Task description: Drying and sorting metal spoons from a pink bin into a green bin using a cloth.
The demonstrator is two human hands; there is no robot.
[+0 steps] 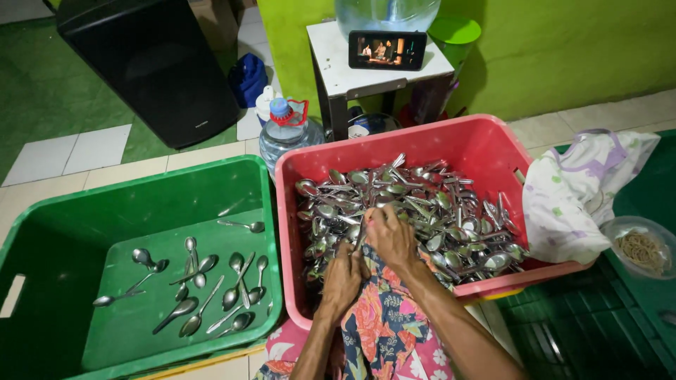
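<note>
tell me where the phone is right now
In the head view, the phone lies on its side, screen lit, on the small white stand at top centre, behind the red bin and against the clear water jug.

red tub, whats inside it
The red tub holds a heap of metal spoons, with both hands at its near edge. The tub's bottom is covered by the heap.

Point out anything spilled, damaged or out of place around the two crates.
Nothing stands out. Spoons sit heaped inside the red crate, a few lie loose in the green crate, and both hands work at the red one. No spill shows on the floor.
</note>
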